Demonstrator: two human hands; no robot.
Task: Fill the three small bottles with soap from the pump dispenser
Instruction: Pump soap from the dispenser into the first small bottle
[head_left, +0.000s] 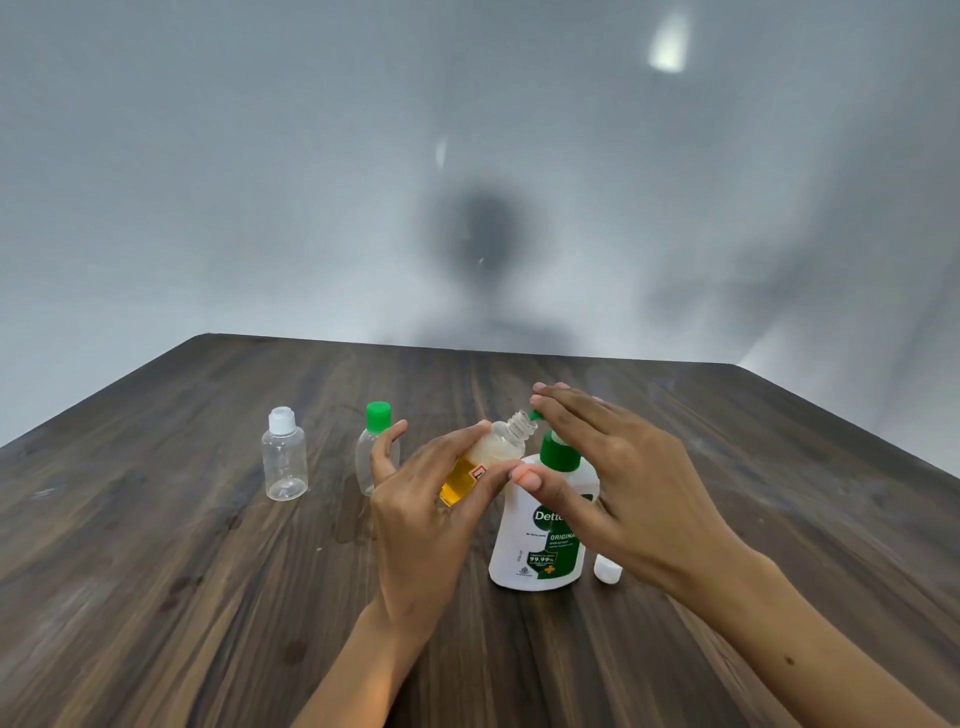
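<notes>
My left hand (415, 519) fingers pinch the tilted small bottle (485, 460), its open neck just under the pump dispenser (545, 525) spout, while my flat right hand (613, 467) should press slowly, keeping the stream centred.

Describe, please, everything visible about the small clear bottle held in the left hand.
The small clear plastic bottle is uncapped, its threaded neck tilted toward the green pump spout. Amber soap fills its lower part, with foam above. A small label shows on its side. The left hand grips it above the dark wooden table.
</notes>
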